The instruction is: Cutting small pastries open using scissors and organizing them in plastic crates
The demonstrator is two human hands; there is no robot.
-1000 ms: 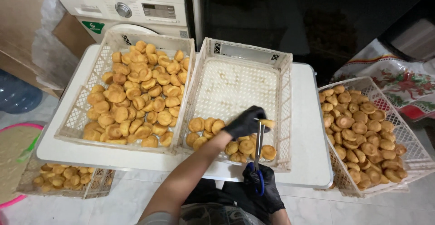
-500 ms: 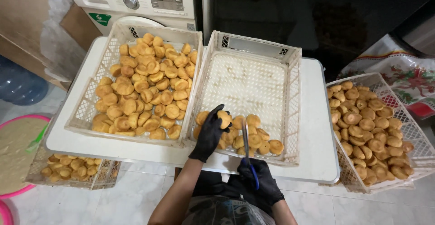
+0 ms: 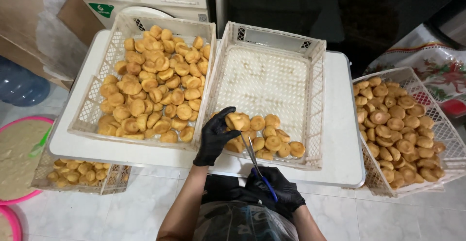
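Left hand closed on bun — right hand grips scissors.

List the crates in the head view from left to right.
Low crate under the table edge → full crate → middle crate, where the left hand holds a pastry → right crate.

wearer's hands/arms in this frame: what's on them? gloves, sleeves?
Both hands wear black, thin, slightly glossy disposable-type gloves: left hand, right hand. The gloves end at the wrists. Forearms are bare: no sleeves, watch or jewellery visible. No markings visible on the gloves.
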